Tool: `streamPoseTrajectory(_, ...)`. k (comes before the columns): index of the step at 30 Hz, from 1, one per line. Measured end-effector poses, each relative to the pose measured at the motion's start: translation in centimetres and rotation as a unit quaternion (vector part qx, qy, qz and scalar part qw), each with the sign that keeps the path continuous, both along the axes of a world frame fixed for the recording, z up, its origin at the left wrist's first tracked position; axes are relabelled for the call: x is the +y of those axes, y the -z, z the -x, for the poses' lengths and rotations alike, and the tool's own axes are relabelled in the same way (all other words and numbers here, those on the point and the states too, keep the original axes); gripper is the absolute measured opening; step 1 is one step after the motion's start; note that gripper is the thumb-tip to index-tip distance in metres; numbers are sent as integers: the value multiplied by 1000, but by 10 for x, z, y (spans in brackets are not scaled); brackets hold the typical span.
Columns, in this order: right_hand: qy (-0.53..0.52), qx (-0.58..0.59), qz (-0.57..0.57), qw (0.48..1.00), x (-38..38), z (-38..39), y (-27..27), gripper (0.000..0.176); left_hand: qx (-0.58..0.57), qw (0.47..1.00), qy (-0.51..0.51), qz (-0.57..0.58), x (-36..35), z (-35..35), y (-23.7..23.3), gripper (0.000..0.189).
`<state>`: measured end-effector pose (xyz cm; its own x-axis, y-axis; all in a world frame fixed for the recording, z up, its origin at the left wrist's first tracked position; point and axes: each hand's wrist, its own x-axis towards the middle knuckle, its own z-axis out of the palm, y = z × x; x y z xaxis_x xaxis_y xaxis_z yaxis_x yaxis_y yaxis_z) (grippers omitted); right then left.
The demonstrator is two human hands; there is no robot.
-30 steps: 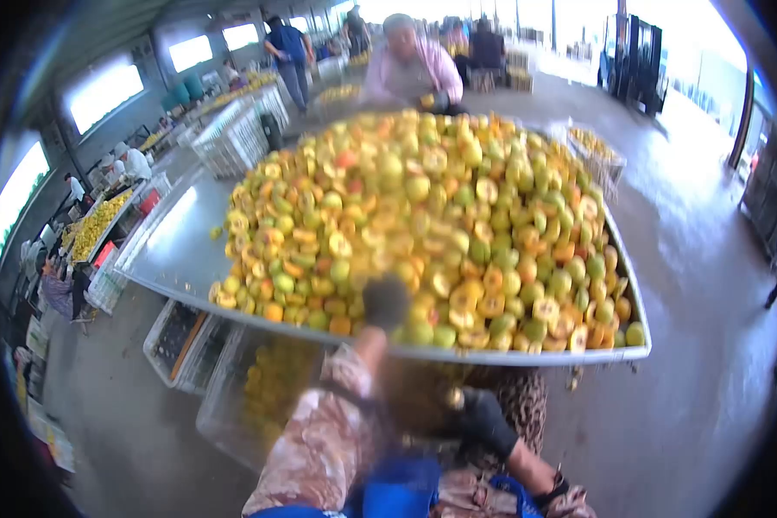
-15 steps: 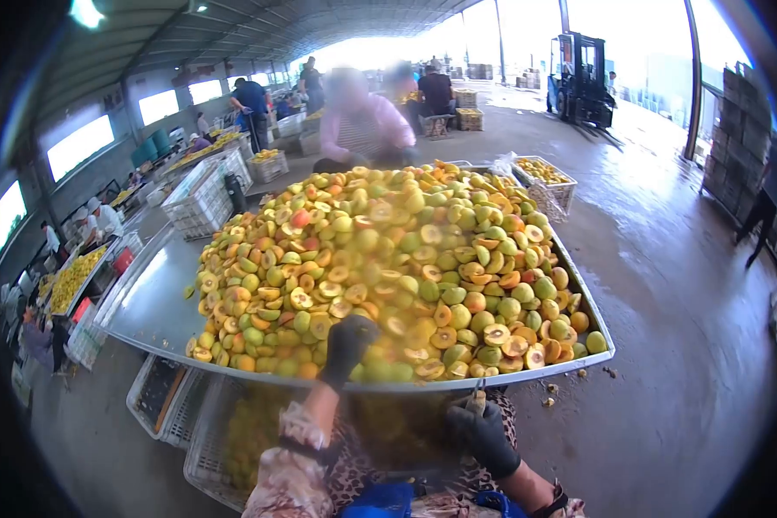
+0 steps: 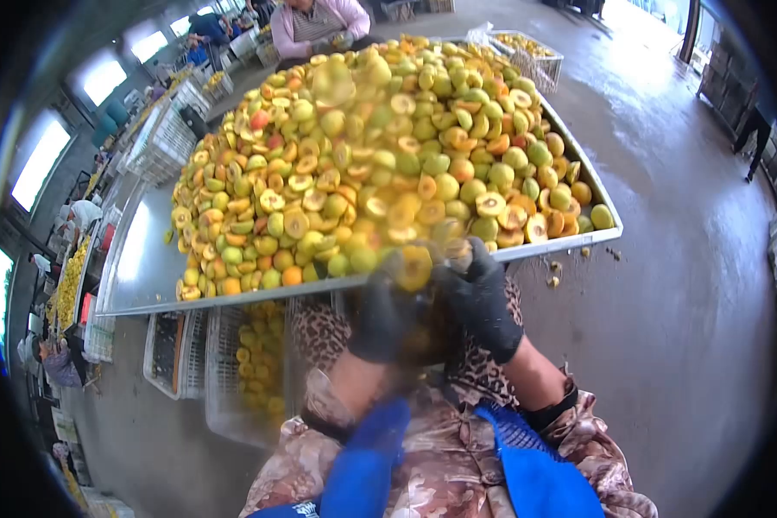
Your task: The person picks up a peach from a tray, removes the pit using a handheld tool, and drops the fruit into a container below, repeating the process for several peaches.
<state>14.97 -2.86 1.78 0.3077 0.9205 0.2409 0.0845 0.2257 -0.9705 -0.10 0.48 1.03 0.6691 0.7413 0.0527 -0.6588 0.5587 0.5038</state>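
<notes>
At the near edge of a metal tray table [image 3: 129, 268], both of my black-gloved hands work close together. My left hand [image 3: 383, 315] is closed round a yellow peach half [image 3: 413, 268], its cut face showing. Right beside it, my right hand [image 3: 483, 306] is closed on a small hand tool with a pale handle [image 3: 459, 252]; its metal tip is blurred against the fruit. Behind my hands rises a big heap of whole and halved peaches [image 3: 319, 186], many cut faces turned up. A hazy smear blurs the middle of the view.
White crates stand below the table on the left, one holding yellow fruit [image 3: 261, 358]. A person in a pink sleeve [image 3: 354, 17] sits across the heap. A fruit-filled basket [image 3: 531, 47] stands at the far right corner. Fruit scraps [image 3: 554, 274] lie on the wet floor.
My left hand has come back from the heap, now with a peach half, and meets my right hand. The right hand has risen slightly. The view has tilted down.
</notes>
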Motion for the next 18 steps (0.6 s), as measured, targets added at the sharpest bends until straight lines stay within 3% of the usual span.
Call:
streamPoseTrajectory(1,-23,4,13,1000,-11,-8,-12,30,-42,997,-19,64,-5,-6,-17,50)
streamPoseTrajectory(3,-76,-61,22,995,-24,-8,8,27,78,979,-138,127,-18,-21,-50,48)
streamPoseTrajectory(4,-100,-94,25,990,-30,-9,18,25,90,983,-128,95,-17,-21,-43,50)
streamPoseTrajectory(7,-134,-44,59,988,-39,-4,37,25,192,970,-148,-36,-20,-30,-30,53)
streamPoseTrajectory(13,-92,-31,10,995,-38,2,16,23,146,975,-162,-38,-26,-28,-39,43)
streamPoseTrajectory(15,-108,-53,21,993,-39,1,10,25,216,938,-194,-187,-25,-23,-32,44)
streamPoseTrajectory(18,-123,-90,34,988,-42,1,6,30,300,864,-276,-295,-33,-29,-40,40)
